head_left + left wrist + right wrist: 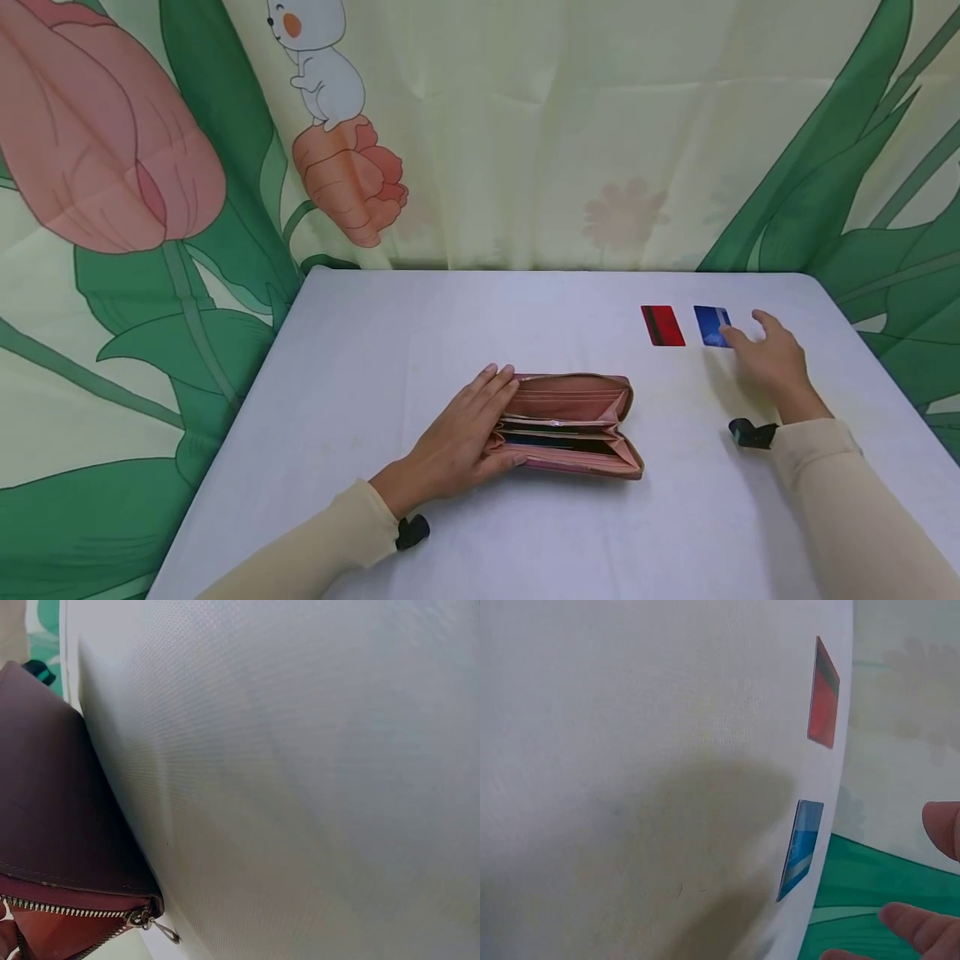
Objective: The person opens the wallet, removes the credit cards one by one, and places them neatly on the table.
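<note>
the left hand (465, 425) holds the left end of the open pink wallet (558, 405), thumb on the near side, fingers on the far side. a snug hold should stop it slipping or closing. to its right, farther back on the white table (450, 325), lie a red card (672, 326) and then a blue card (709, 325). the right hand (776, 362) is just by the blue card, thumb and first finger wide, holding nothing; low fingertips at the card's edge should work best.

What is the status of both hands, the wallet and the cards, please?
Left hand on open wallet. Right hand by blue card, holding nothing. Red card alongside, apart. No obstruction visible.
</note>
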Demonstrator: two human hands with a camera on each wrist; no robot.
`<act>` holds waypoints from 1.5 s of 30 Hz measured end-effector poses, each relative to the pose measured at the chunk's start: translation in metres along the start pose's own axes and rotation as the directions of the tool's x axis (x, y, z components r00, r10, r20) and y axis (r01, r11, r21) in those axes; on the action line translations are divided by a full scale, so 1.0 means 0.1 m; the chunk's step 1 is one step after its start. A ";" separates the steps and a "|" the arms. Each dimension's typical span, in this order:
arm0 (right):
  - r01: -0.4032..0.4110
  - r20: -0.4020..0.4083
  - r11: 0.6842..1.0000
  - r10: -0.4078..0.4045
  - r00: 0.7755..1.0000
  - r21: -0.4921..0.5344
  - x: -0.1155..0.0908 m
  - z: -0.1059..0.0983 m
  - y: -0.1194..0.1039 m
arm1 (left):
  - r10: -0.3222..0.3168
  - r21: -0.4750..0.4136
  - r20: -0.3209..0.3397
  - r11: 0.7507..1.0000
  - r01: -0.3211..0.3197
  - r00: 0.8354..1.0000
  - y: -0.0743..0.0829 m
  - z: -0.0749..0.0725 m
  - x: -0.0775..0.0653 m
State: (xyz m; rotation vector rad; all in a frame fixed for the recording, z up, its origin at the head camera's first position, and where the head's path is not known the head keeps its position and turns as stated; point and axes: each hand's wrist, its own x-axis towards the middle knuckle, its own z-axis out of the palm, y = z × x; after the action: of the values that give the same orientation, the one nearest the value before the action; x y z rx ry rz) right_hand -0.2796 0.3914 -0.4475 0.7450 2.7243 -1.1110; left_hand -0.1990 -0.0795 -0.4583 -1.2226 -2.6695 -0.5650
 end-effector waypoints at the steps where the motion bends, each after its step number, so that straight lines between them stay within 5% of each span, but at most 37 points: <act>1: 0.008 -0.001 1.000 -0.008 1.000 -0.005 -0.01 0.00 0.00 | -0.002 0.000 0.006 1.000 0.002 1.000 0.00 0.00 0.00; 9: 0.154 -0.036 0.986 -0.156 0.987 -0.056 -0.24 0.05 -0.15 | 0.000 -0.001 0.011 1.000 0.000 1.000 0.01 -0.01 0.01; 16: 0.340 -0.066 0.933 -0.348 0.935 -0.116 -0.46 0.10 -0.30 | 0.014 -0.011 -0.007 1.000 -0.014 1.000 0.00 0.00 0.00; 25: 0.441 -0.101 0.886 -0.457 0.884 -0.146 -0.77 0.16 -0.53 | 0.008 -0.021 0.003 1.000 -0.008 1.000 0.00 -0.01 0.00; 45: 0.739 -0.171 0.666 -0.743 0.647 -0.097 -1.27 0.32 -0.89 | 0.001 -0.006 0.011 1.000 -0.001 1.000 0.01 -0.01 -0.01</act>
State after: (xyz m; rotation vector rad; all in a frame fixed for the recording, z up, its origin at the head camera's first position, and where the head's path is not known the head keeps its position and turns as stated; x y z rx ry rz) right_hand -0.2140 0.2641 -0.3795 -0.3873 3.3016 -1.1496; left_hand -0.1980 -0.0802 -0.4572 -1.2329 -2.6780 -0.5678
